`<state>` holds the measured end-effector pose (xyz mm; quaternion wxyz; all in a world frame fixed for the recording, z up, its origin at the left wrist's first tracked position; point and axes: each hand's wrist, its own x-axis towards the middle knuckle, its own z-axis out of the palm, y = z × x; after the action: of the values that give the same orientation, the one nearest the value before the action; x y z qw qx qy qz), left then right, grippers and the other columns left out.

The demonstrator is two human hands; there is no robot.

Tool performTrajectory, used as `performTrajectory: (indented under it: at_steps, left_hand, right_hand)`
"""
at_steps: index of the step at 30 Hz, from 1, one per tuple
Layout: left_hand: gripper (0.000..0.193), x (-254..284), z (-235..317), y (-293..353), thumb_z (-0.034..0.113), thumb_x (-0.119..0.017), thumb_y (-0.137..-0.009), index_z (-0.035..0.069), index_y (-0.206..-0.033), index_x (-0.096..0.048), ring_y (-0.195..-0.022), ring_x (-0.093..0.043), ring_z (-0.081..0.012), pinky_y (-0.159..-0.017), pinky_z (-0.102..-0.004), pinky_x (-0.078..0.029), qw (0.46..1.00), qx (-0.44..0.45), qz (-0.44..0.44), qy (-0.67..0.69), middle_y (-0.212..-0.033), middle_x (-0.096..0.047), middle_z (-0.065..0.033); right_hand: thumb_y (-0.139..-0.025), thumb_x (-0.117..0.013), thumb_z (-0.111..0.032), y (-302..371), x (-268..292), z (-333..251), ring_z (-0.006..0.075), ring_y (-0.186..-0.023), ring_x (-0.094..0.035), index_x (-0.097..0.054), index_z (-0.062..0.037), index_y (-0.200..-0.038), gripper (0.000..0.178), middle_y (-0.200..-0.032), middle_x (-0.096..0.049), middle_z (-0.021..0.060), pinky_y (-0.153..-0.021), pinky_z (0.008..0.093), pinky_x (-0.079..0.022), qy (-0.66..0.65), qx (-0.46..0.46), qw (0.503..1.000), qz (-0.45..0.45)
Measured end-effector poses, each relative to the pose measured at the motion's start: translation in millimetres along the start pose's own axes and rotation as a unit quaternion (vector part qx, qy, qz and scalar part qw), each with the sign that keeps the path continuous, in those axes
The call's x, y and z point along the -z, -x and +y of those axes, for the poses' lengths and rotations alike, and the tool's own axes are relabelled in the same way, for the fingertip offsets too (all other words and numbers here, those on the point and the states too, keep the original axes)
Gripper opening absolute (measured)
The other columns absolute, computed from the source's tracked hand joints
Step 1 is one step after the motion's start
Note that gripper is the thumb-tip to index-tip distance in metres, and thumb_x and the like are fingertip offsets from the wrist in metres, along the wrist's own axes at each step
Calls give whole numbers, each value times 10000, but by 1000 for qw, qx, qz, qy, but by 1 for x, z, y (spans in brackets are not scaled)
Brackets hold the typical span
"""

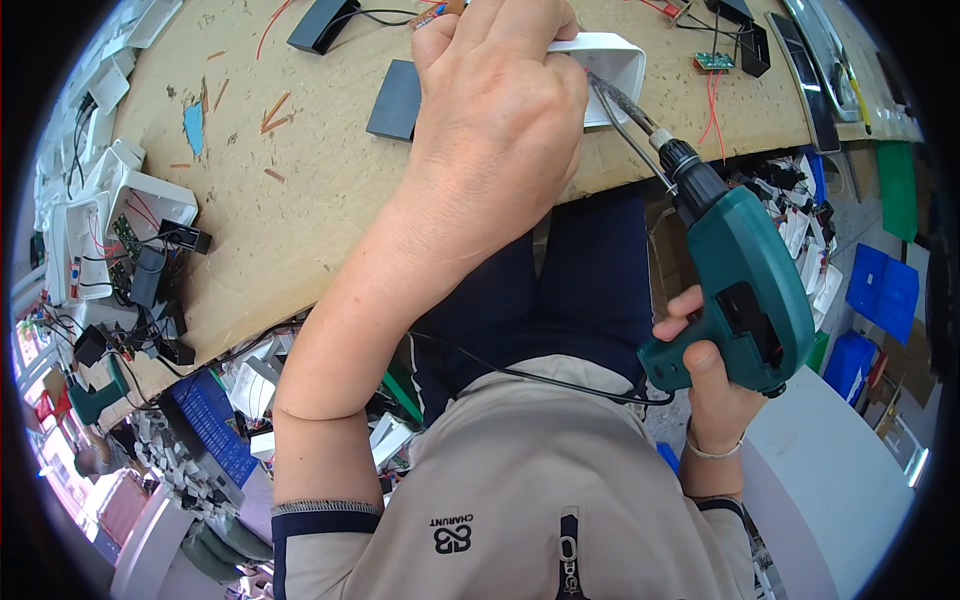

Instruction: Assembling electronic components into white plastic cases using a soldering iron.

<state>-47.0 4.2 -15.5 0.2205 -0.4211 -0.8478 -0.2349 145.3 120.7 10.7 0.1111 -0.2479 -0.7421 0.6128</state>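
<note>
My right hand (712, 385) grips the handle of a dark green pistol-shaped soldering gun (752, 265). Its metal barrel and thin feed tube (630, 130) point up and left, with the tip at the open side of a white plastic housing (615, 65). My left hand (500, 120) is closed over the housing's left end, its fingertips partly hidden behind the knuckles. Just past those fingers a small brown circuit board (437, 14) shows at the top edge. Beside the left wrist lies a flat dark grey block (394, 100).
Another black block (322, 25) with a cable lies farther back on the cardboard-covered table (330, 180). A green circuit board (713, 61) with red wires sits at the right. White housings (150, 197) and wired parts crowd the left edge. The gun's black cord (540, 378) crosses my lap.
</note>
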Motion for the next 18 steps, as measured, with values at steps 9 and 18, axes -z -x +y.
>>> performTrajectory:
  at_steps: [9,18]
  left_hand:
    - [37,15,10,-2,16,-520,-663,-8,-635,-521,-784,-482,-245,-720,-362,-333,1000,7,8,17,-840,-507,-93]
    - [36,-27,-14,0,15,-516,-664,-6,-638,-528,-787,-481,-249,-728,-370,-337,931,-180,317,34,-842,-509,-90]
  right_hand:
    - [-712,-684,-375,1,0,1,179,-673,-602,-441,65,-1119,646,-859,-585,151,-597,273,-504,-13,0,1000,-4]
    - [-718,-685,-355,1,0,2,177,-690,-602,-420,65,-1154,661,-914,-578,174,-598,266,-508,-39,5,999,1]
